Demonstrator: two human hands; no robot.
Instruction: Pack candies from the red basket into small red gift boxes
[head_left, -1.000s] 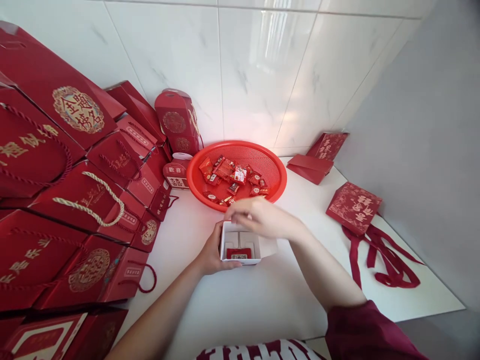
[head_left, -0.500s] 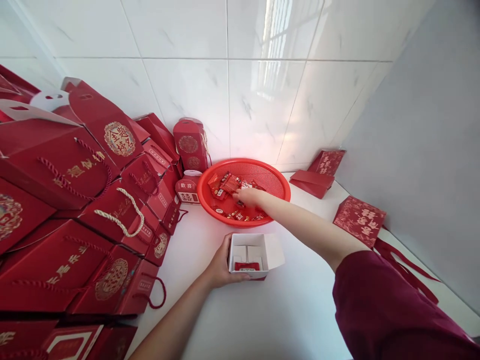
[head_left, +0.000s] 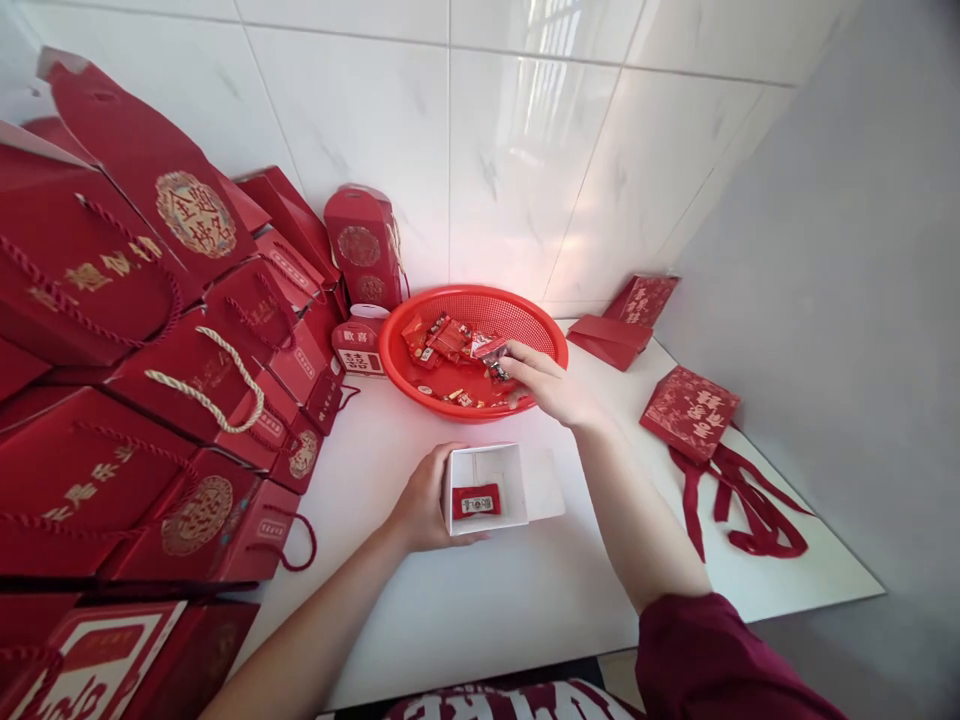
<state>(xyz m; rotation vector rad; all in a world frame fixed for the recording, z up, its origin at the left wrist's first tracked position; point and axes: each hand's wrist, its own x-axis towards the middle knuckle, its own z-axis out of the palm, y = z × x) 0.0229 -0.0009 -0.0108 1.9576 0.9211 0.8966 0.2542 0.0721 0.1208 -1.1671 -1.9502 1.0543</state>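
My left hand (head_left: 421,502) grips the white cardboard box (head_left: 487,468). My right hand (head_left: 551,385) pinches wrapped sweets (head_left: 490,348) over the red mesh basket (head_left: 517,312).

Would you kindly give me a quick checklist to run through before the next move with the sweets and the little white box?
1. Left hand steadying the white box: ok, its fingers wrap the box's left side.
2. Box open on top: ok, the flap is folded out to the right.
3. Room in the box: ok, only one red packet lies inside.
4. Right hand has a grip on sweets: ok, they are pinched above the red basket.
5. Number of sweets pinched: cannot tell.
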